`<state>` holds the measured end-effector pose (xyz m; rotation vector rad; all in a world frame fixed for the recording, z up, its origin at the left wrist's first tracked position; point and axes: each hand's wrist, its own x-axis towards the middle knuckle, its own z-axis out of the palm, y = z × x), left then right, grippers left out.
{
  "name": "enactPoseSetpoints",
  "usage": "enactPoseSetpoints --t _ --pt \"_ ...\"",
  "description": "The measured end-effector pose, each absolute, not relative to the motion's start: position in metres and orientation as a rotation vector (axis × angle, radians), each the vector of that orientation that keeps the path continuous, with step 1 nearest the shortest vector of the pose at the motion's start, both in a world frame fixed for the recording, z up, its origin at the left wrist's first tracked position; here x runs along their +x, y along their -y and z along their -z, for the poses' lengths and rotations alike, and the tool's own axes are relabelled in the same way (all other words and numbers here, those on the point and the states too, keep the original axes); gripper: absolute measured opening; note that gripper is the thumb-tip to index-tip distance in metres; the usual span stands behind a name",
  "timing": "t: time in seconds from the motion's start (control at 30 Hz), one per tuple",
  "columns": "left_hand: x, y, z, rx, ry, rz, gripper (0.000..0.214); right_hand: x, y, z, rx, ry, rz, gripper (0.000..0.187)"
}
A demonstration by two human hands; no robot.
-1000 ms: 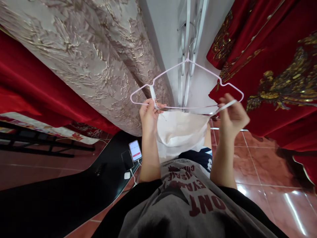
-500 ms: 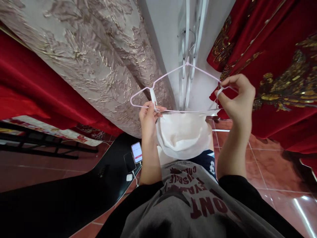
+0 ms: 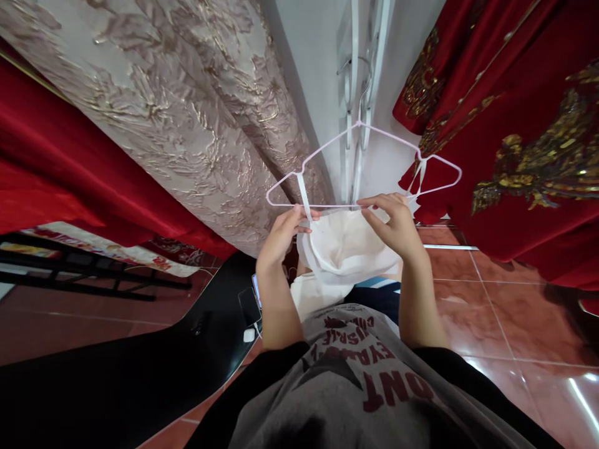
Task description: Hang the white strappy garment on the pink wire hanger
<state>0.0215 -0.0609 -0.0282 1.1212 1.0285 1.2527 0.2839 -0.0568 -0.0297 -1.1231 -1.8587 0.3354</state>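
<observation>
A pale pink clothes hanger point(image 3: 327, 143) hangs by its hook in front of me. From it hangs a white strapped garment point(image 3: 349, 252), one strap looped over each side near the hanger's notches. At the garment's upper left corner, my left hand point(image 3: 283, 237) closes its fingers around the fabric at the foot of the left strap. My right hand point(image 3: 395, 224) pinches at the garment's top edge, just under the hanger's bottom bar, thumb and forefinger close together. The rest of its fingers are partly hidden.
White metal rails point(image 3: 353, 75) run up the wall behind the hanger. A pink-beige brocade cloth point(image 3: 196, 112) hangs left, red gold-embroidered cloth point(image 3: 528, 143) right. On a black surface point(image 3: 154, 368) lie a phone point(image 3: 248, 305) and a white charger point(image 3: 249, 335).
My right hand has let go of the right strap at the hanger and moved left and down to the garment's top edge. The hanger has shifted slightly right.
</observation>
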Motion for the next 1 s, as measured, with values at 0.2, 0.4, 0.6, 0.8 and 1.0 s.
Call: enactPoseSetpoints --t 0.2,0.4,0.6,0.8,1.0 --pt "0.000 0.076 0.007 1.088 -0.980 -1.502 0.037 0.288 0.065 0.023 -1.110 1.850 -0.322 0.018" --pt "0.009 0.065 0.004 0.858 -0.898 -2.042 0.023 0.288 0.069 0.022 -1.089 1.888 -0.350 0.020" --pt "0.022 0.047 0.036 0.852 -1.195 -2.058 0.049 0.281 0.068 0.029 -1.110 1.930 -0.330 0.021" --pt "0.047 0.045 0.049 0.702 -1.128 -2.092 0.050 0.274 0.071 0.025 -1.076 1.919 -0.389 0.024" --pt "0.080 0.060 0.034 0.897 -0.894 -1.820 0.033 0.277 0.070 0.033 -0.998 1.675 -0.335 0.023"
